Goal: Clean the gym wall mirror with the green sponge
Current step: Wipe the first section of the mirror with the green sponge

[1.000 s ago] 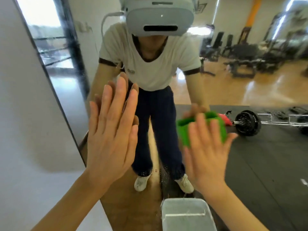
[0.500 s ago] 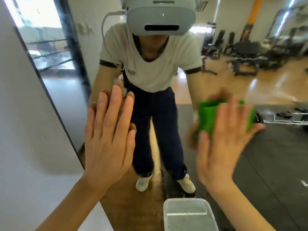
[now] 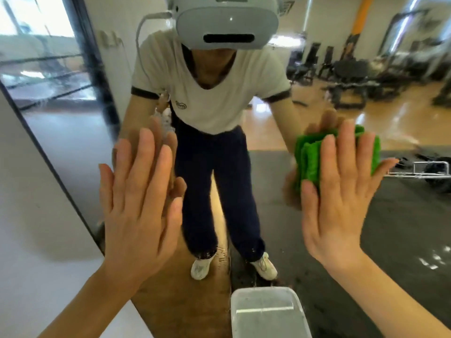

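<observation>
Mirror [image 3: 280,186]: gym wall, under both palms
Left hand [image 3: 139,206]: flat, fingers straight
Right hand [image 3: 341,206]: fingers spread, pressed green sponge [image 3: 310,157] against glass
Tub [image 3: 268,313]: below right hand

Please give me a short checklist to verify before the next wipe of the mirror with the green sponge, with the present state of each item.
1. Green sponge lies flat against the mirror: ok, it sits between the right hand and the glass.
2. Right hand presses the sponge with straight fingers: ok.
3. Left hand steadies against the mirror: ok, the open palm meets its own reflection.
4. Sponge wet enough: cannot tell.
5. Glass beside the sponge free of anything in the way: ok, only reflections show there.
6. Clear plastic tub below stays out of the stroke: ok, it sits well under both hands.
</observation>
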### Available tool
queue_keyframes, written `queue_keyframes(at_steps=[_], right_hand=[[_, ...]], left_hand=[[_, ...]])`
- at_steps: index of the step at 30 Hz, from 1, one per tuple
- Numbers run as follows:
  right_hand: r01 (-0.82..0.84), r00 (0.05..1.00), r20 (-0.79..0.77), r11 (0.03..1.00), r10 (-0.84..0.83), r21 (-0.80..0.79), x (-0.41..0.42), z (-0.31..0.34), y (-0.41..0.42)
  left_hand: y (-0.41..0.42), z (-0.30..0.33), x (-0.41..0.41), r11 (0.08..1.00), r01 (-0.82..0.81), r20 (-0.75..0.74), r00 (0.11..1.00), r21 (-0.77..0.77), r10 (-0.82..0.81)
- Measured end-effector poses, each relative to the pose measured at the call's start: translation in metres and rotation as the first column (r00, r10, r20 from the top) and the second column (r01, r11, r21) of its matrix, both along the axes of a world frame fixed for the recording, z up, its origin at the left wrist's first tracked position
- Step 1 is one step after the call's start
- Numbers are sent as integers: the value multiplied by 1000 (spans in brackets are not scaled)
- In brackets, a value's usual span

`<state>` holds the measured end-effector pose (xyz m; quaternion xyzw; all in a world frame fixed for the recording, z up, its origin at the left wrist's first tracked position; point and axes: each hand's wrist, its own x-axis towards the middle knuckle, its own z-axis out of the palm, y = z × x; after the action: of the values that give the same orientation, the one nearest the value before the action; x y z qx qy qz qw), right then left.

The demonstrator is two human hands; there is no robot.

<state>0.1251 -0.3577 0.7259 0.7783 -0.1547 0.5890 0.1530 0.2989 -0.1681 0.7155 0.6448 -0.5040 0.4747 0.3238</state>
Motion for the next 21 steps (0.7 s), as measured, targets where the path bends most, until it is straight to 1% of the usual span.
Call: queue_keyframes(at_steps=[2,4,5,7,9,11,12,13,14,15,16,17,18,19,20,21], right_hand=[[-19,998,61,1000,17,21,-1,16,-6],[-42,996,73,998,45,-48,8,25,-4],[-54,998,11,991,56,-119,10,21,-6],[-75,972,-233,952,5,-295,-1,-13,-17],[-77,886,-436,877,-158,-475,-24,-66,-32],[-104,801,-528,802,-283,-588,-43,-93,-43],[-114,788,-532,776,-309,-620,-48,-89,-48],[-104,803,-512,775,-304,-623,-49,-74,-51],[-84,846,-469,804,-254,-588,-46,-52,-53],[-71,901,-402,859,-163,-508,-41,-26,-53],[-64,954,-294,911,-64,-407,-33,1,-52],[-67,984,-177,947,10,-315,-25,23,-49],[-59,996,-79,965,40,-255,-18,36,-45],[-43,999,-29,974,37,-222,-14,38,-41],[-31,999,-40,973,22,-228,-14,29,-39],[-33,994,-113,964,3,-263,-19,8,-41]], left_hand=[[-8,-1,-14,999,32,31,999,39,-33],[-22,-1,-29,994,62,38,997,85,-65],[-30,0,-35,992,74,35,996,101,-78],[-43,1,-42,990,79,20,996,119,-82],[-51,0,-44,993,41,11,999,114,-42],[-52,-2,-44,995,-10,26,1000,101,8],[-52,-2,-44,994,-25,36,999,103,21],[-52,-1,-44,994,-30,41,999,109,25],[-52,-1,-44,993,-28,40,999,118,23],[-53,0,-44,992,-27,37,999,123,23],[-53,0,-44,992,-32,34,999,124,28],[-53,1,-45,992,-40,33,999,120,36],[-53,0,-45,992,-48,33,998,113,44],[-54,0,-45,993,-53,34,998,105,50],[-53,-1,-45,994,-56,33,998,99,53],[-53,-1,-45,994,-55,30,998,94,52]])
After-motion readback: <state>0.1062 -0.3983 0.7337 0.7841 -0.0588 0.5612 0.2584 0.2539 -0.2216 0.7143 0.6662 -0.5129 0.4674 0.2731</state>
